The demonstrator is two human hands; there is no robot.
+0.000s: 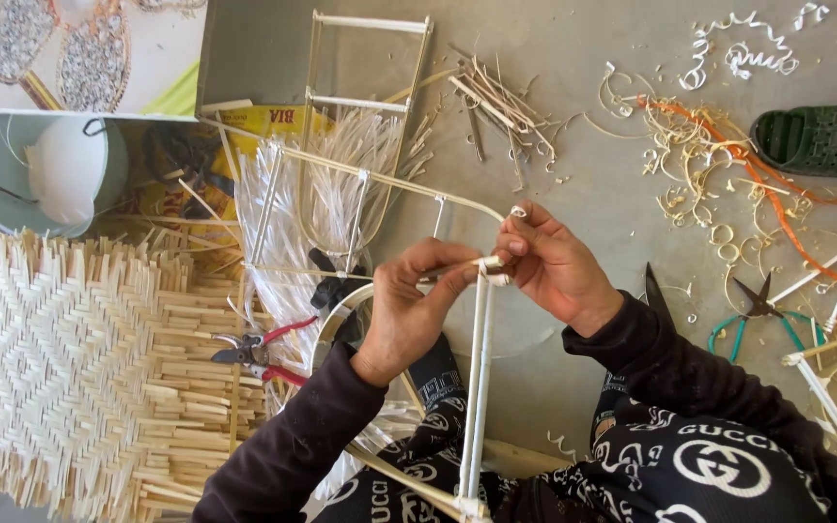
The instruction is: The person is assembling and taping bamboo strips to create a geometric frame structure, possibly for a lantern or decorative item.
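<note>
My left hand (417, 308) and my right hand (552, 263) meet at a joint of a pale cane frame (370, 176). Both pinch the top of two upright cane rods (478, 387) where a thin white strip (492, 261) is wrapped around them. The right fingers also hold the curled free end of that strip (517, 210). The frame's curved rail runs from the joint toward the upper left. The rods reach down to a bound joint near my lap.
A woven cane mat (60, 358) lies at left, with red-handled pruning shears (262, 351) beside it. A pale bucket (46, 174) stands at upper left. Green-handled scissors (758, 310), cane shavings (699, 165), a green sandal (818, 138) and a second cane frame (365, 107) lie on the grey floor.
</note>
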